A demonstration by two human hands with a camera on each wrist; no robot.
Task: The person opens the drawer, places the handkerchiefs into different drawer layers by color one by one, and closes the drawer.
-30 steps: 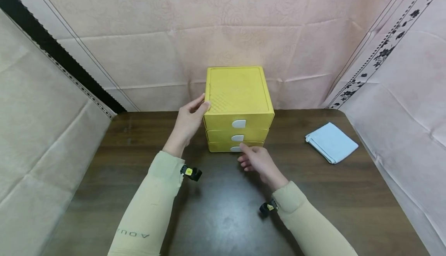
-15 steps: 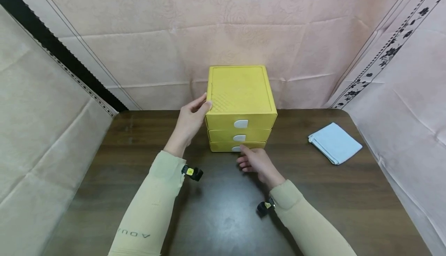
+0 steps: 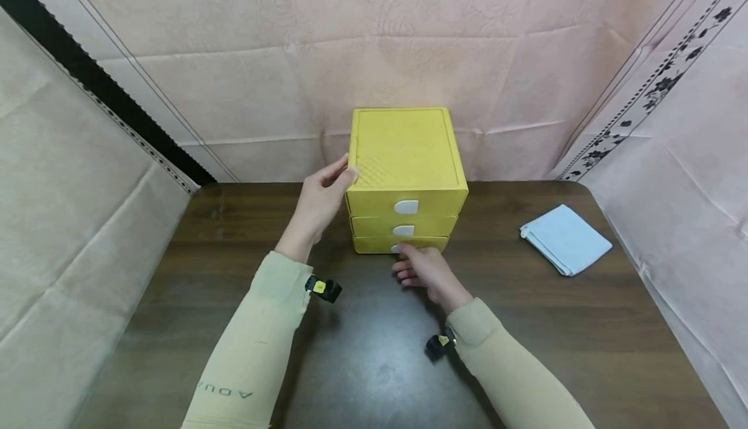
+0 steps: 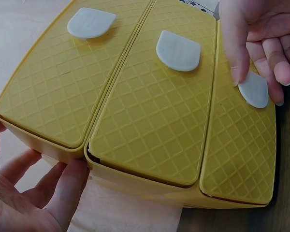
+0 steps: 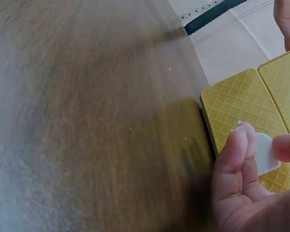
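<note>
A yellow drawer cabinet with three stacked drawers stands at the back of the table, all drawers closed. Each drawer has a white rounded handle on its waffle-patterned front. My left hand steadies the cabinet's left side, its fairly straight fingers against the wall and the thumb by the top front corner. Low at the front, my right hand pinches the bottom drawer's handle between thumb and index finger. Its other fingers lie loosely curled below, as the left wrist view shows.
A folded light-blue cloth lies on the dark wooden table, right of the cabinet. Pale patterned fabric hangs behind the table and along both sides. The cabinet's back is close to this fabric.
My right hand has shifted slightly left, its thumb now covering more of the bottom handle. The left hand stays on the cabinet's side, and the head view has shifted a little.
</note>
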